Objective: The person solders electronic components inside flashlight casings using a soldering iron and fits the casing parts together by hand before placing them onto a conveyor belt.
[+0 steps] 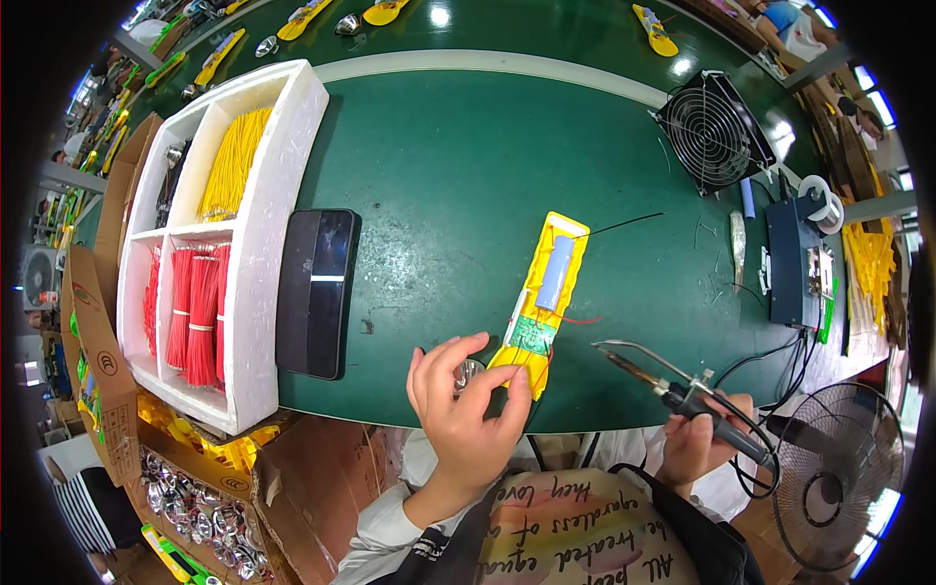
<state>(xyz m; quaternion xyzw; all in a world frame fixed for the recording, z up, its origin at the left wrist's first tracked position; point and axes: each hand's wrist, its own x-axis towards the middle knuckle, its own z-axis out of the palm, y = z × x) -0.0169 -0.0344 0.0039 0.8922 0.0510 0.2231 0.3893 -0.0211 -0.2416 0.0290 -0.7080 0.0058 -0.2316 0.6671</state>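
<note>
A yellow plastic torch housing (534,292) lies on the green bench in front of me. It holds a blue cylindrical battery (556,273) and a small green circuit board (532,334); a black wire and red wires stick out. My left hand (468,400) pinches the housing's near end between thumb and index finger, its other fingers curved above. A shiny reflector cup (468,374) shows partly behind those fingers. To the right, my right hand (697,444) grips a soldering iron (717,417) with a thin metal tube beside its tip. That tip points left, apart from the housing.
At left, a white foam box (302,146) holds yellow, red and black wires beside a black phone (318,292). A black fan (712,136), blue soldering station (792,263) and solder spool (821,203) stand at right. Cables trail near a round fan (838,478).
</note>
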